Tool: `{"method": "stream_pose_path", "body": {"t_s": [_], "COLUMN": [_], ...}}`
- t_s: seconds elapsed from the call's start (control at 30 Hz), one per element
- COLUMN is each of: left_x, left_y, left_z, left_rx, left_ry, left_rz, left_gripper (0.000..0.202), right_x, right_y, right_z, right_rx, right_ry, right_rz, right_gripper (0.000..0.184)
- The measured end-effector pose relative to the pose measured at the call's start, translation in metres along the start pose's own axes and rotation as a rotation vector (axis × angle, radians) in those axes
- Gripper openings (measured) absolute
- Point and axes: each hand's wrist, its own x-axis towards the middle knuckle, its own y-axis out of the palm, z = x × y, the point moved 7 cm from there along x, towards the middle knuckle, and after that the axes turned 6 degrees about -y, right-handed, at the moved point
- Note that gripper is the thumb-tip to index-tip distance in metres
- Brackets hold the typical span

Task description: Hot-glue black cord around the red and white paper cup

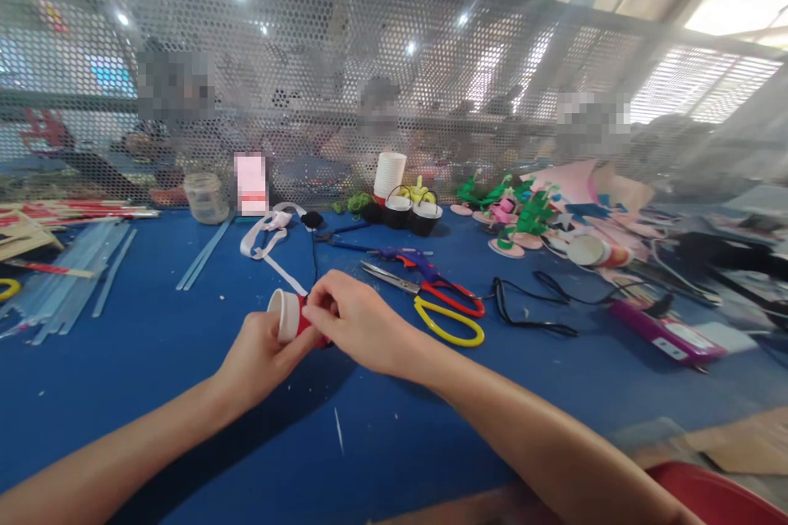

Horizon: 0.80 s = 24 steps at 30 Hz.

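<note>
My left hand (262, 357) is closed around a small paper cup (287, 315), red outside and white inside, held on its side just above the blue table (153, 328). My right hand (354, 320) is curled over the cup's far end, its fingers pinched against the red wall. The cup's base is hidden under those fingers. A white ribbon (266, 239) trails across the table just behind the cup.
Scissors with red and yellow handles (440, 308) lie right of my hands, a blue glue gun (403, 257) behind them. Glue sticks (74, 279) lie at left, a plastic jar (206, 197), stacked white cups (389, 174) and black pots (410, 213) farther back. Foam scraps (554, 213) crowd the right. A perforated screen (369, 82) closes the back.
</note>
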Motion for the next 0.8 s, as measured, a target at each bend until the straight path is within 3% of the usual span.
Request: {"method": "stream_pose_path", "body": {"t_s": [0.17,0.33,0.8], "left_x": [0.003,0.003,-0.004], "left_y": [0.005,0.009,0.006], "left_z": [0.014,0.019,0.013], "left_rx": [-0.315,-0.517,-0.398], "left_ry": [-0.215,-0.331,-0.215], "left_rz": [0.081,0.098,0.100], "left_gripper": [0.029,0.031,0.033], "right_x": [0.002,0.005,0.008], "right_y": [-0.022,-0.028,-0.018], "right_z": [-0.010,-0.017,-0.036], "right_rx": [0.212,0.325,0.272], "right_ry": [0.029,-0.017,0.054], "right_rz": [-0.109,-0.135,-0.132], "right_gripper": [0.002,0.010,0.011]}}
